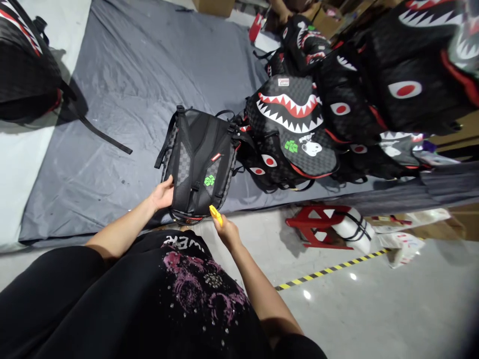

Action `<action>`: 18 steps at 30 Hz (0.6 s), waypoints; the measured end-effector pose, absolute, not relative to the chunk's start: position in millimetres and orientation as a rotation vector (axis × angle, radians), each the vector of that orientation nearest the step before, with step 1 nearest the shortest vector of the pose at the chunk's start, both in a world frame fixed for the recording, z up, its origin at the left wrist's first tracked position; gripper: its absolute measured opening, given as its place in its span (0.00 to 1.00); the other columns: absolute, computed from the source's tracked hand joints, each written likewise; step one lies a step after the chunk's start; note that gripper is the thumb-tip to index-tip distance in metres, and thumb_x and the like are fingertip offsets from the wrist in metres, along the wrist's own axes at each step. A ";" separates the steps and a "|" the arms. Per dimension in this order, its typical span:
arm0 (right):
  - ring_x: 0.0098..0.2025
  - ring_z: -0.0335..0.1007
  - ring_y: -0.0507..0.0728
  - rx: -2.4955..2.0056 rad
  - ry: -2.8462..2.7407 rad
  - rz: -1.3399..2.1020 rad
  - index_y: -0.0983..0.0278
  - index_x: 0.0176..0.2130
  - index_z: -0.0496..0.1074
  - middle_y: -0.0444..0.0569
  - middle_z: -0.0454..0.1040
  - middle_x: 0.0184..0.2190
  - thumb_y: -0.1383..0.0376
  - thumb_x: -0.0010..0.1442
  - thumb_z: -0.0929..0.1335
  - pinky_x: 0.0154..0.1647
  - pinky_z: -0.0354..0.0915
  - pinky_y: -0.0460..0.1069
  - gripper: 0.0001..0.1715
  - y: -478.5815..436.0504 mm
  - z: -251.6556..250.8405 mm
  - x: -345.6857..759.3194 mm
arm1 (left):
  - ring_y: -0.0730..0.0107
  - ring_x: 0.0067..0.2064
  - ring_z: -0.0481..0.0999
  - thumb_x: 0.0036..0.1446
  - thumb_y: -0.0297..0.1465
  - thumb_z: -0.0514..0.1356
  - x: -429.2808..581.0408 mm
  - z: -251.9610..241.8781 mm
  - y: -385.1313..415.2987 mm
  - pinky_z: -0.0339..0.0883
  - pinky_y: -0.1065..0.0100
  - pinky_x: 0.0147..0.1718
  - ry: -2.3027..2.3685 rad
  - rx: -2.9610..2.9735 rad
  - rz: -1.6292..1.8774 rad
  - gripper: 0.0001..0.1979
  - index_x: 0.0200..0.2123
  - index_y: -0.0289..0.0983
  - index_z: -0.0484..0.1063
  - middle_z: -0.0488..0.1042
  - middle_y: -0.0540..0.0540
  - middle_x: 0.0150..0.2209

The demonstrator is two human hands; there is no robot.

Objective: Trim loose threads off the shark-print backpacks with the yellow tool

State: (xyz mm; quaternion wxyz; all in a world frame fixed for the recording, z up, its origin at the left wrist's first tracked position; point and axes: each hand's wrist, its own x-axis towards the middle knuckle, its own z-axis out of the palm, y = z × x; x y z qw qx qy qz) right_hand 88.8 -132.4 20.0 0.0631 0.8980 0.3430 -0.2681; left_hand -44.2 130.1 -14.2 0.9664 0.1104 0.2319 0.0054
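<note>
A black checkered backpack (202, 149) lies on the grey cloth in front of me, its strap side up, with a green print and a small red label. My left hand (163, 193) is at its left edge near the bottom, thumb towards me and the other fingers partly hidden by the bag's side. In my right hand (226, 230), closed near the bag's lower right corner, is a small yellow tool that looks like thread snips (216, 214). Its tip points at the bag, and whether it touches the fabric I cannot tell.
Grey cloth (123, 65) covers the table. Right of my bag are piled shark-mouth backpacks (290, 119); another backpack (30, 75) stands far left. A red stool (318, 227) is on the floor by striped tape (333, 269). Another person's arm (280, 10) shows at the top.
</note>
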 end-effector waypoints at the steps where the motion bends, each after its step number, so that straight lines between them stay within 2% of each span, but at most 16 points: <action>1: 0.41 0.76 0.58 2.721 1.045 -0.793 0.62 0.49 0.67 0.52 0.78 0.39 0.53 0.70 0.59 0.35 0.58 0.46 0.19 -134.0 19.0 90.2 | 0.51 0.52 0.76 0.65 0.49 0.45 -45.0 -14.0 131.8 0.63 0.51 0.57 0.472 0.231 0.011 0.35 0.61 0.26 0.61 0.77 0.30 0.48; 5: 0.36 0.76 0.58 2.759 0.893 -0.597 0.66 0.47 0.67 0.54 0.78 0.36 0.54 0.71 0.58 0.32 0.55 0.47 0.20 -153.0 11.7 92.1 | 0.52 0.51 0.77 0.63 0.53 0.42 -45.9 -10.1 136.2 0.64 0.52 0.57 0.516 0.245 0.019 0.39 0.61 0.25 0.61 0.77 0.30 0.46; 8: 0.35 0.75 0.58 2.787 0.789 -0.502 0.69 0.46 0.66 0.56 0.77 0.36 0.54 0.72 0.57 0.30 0.54 0.48 0.22 -159.3 1.2 86.1 | 0.52 0.51 0.77 0.64 0.52 0.41 -44.2 -6.5 137.7 0.65 0.53 0.56 0.525 0.253 0.019 0.38 0.61 0.26 0.60 0.77 0.31 0.47; 14: 0.35 0.75 0.55 2.856 0.762 -0.563 0.68 0.48 0.66 0.54 0.77 0.34 0.52 0.72 0.56 0.29 0.54 0.46 0.23 -130.0 -13.9 74.3 | 0.52 0.50 0.78 0.66 0.47 0.44 -43.1 -3.0 136.8 0.66 0.51 0.55 0.546 0.263 0.017 0.33 0.61 0.26 0.62 0.77 0.31 0.46; 18: 0.34 0.74 0.55 2.907 0.697 -0.614 0.67 0.48 0.67 0.53 0.76 0.33 0.51 0.70 0.58 0.29 0.55 0.45 0.23 -122.7 -11.9 79.4 | 0.52 0.52 0.76 0.65 0.47 0.46 -46.5 -4.9 132.6 0.65 0.48 0.56 0.514 0.276 0.141 0.32 0.60 0.28 0.62 0.78 0.32 0.45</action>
